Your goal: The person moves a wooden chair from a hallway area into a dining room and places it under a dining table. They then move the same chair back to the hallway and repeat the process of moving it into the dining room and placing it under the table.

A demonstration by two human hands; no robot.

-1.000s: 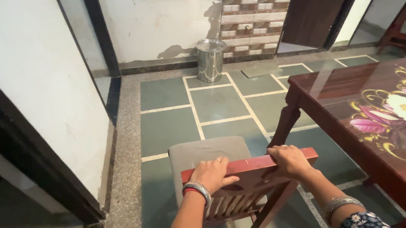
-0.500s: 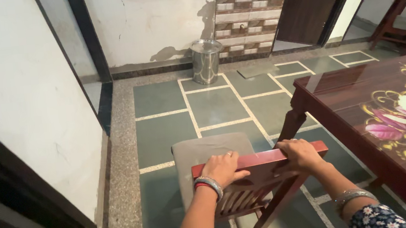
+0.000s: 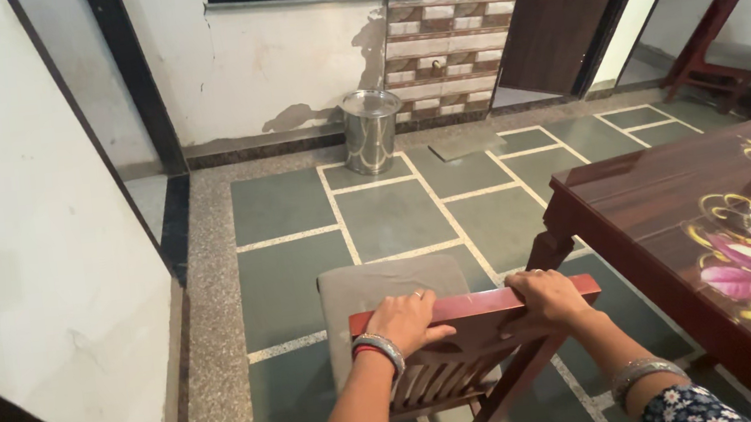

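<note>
Both hands, left hand (image 3: pixel 412 318) and right hand (image 3: pixel 543 296), grip the top rail of the red-brown wooden chair with grey cushion (image 3: pixel 424 322). It stands on the green tiled floor (image 3: pixel 376 216), just beside the glossy dark wooden table with flower print (image 3: pixel 663 199), not yet tucked under.

Our left hand (image 3: pixel 408 320) curls closed, fingers pointing toward one o'clock, forearm rising from six with bangles at the wrist. Our right hand (image 3: pixel 545 299) grips likewise, fingers toward eleven, forearm entering from five o'clock.
</note>
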